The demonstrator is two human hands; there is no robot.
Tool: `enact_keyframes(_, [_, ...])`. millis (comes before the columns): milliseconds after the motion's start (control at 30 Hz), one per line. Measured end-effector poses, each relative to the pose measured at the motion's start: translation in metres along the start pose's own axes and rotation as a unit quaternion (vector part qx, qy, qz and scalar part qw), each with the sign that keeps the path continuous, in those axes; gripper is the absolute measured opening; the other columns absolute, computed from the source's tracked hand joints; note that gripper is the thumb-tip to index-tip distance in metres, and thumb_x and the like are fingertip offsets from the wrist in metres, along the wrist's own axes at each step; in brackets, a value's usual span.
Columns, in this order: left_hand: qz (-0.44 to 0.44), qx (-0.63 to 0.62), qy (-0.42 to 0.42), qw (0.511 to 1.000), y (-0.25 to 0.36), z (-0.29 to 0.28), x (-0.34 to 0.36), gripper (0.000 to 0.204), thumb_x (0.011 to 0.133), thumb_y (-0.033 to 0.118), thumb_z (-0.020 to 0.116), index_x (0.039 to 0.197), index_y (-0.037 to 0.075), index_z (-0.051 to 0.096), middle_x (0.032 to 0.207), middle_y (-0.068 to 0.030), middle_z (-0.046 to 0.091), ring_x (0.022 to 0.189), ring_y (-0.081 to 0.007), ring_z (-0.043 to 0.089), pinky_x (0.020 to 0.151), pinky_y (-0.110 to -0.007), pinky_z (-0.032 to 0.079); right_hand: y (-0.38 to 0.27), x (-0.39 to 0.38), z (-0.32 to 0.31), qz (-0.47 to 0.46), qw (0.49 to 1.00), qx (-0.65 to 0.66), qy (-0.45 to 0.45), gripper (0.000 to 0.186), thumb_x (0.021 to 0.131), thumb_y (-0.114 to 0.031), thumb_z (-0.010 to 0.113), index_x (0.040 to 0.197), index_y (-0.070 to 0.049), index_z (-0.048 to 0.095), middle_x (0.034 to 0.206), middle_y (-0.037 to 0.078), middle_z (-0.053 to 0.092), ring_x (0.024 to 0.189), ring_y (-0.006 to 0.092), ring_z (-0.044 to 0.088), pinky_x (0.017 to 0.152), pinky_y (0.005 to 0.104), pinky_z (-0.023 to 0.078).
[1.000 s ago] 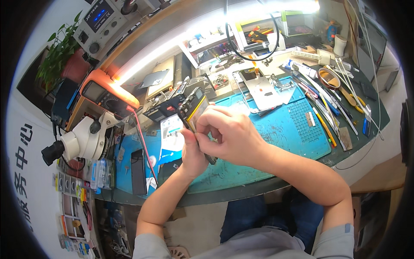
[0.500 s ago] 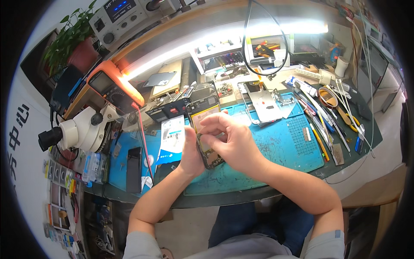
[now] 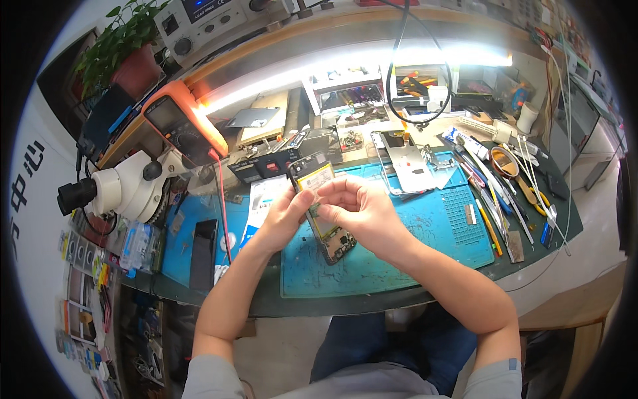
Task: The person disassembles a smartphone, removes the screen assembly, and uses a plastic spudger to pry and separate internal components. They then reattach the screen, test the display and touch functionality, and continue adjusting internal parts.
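Note:
My left hand (image 3: 284, 218) is closed round the side of an opened smartphone (image 3: 340, 247), tilted above the blue work mat (image 3: 385, 272). Its yellow-edged battery (image 3: 316, 178) and bare circuit parts face up. The fingers of my right hand (image 3: 364, 211) are curled in a pinch over the middle of the phone, close to my left thumb. Whatever they grip is hidden. Left of my hands, a white sheet (image 3: 262, 199) lies on the bench, and a dark phone (image 3: 204, 256) rests further left.
An orange multimeter (image 3: 183, 123) leans at the back left beside a white microscope (image 3: 119, 189). Behind the phone stand dark boxes (image 3: 266, 165). A silver phone housing (image 3: 411, 166) lies at the mat's far edge. Tweezers, a yellow pen (image 3: 488, 234) and pliers crowd the right side.
The phone has turned and tilted, and more of its lower circuit area shows. My left thumb has come over the battery, and my right hand has shifted slightly right.

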State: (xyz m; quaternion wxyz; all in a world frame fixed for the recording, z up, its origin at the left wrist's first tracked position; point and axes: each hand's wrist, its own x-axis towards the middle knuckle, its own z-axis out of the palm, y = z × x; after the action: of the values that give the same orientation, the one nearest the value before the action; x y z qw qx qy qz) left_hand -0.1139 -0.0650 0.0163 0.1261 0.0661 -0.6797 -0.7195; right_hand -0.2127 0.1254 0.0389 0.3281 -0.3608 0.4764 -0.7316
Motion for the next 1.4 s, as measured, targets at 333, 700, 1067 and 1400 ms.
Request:
enact_keyframes(333, [0.021,0.112,-0.068,0.991,0.021,0.038,-0.017,0.068,0.103,0.05,0.044,0.148,0.0,0.047,0.129,-0.0145,0.064,0.118,-0.0206,0.06,0.103,-0.035,0.047,-0.042,-0.011,-0.011,0.022,0.919,-0.37,-0.137,0.035,0.09,-0.036,0.08,0.091,-0.002,0.072,0.077,0.003,0.069,0.073,0.0047,0.062,0.065,0.0226,0.05])
enact_keyframes(700, [-0.189,-0.036,-0.229,0.954,0.024,0.057,-0.047,0.06,0.103,0.054,0.039,0.126,0.0,0.045,0.093,-0.0184,0.071,0.084,-0.022,0.071,0.076,-0.033,0.057,-0.034,-0.021,-0.015,0.166,0.916,-0.189,-0.312,0.037,0.104,-0.027,0.058,0.081,0.0,0.07,0.07,0.003,0.071,0.067,0.01,0.068,0.063,0.0265,0.052])
enact_keyframes(1067, [-0.214,-0.045,-0.188,0.958,0.005,0.052,-0.065,0.074,0.101,0.05,0.051,0.151,-0.001,0.03,0.131,-0.0153,0.055,0.121,-0.021,0.055,0.106,-0.037,0.042,-0.001,-0.035,-0.022,0.117,0.936,-0.091,-0.32,0.021,0.1,-0.014,0.06,0.087,-0.004,0.072,0.074,0.004,0.075,0.06,0.0111,0.07,0.055,0.0244,0.052])
enact_keyframes(1400, [-0.219,-0.049,-0.182,0.957,0.005,0.05,-0.063,0.08,0.097,0.052,0.056,0.152,0.0,0.029,0.128,-0.0126,0.057,0.118,-0.0191,0.055,0.104,-0.037,0.044,0.005,-0.044,-0.015,0.057,0.961,-0.054,-0.264,0.022,0.099,-0.012,0.061,0.081,-0.002,0.069,0.069,0.005,0.072,0.062,0.0114,0.069,0.057,0.0262,0.05])
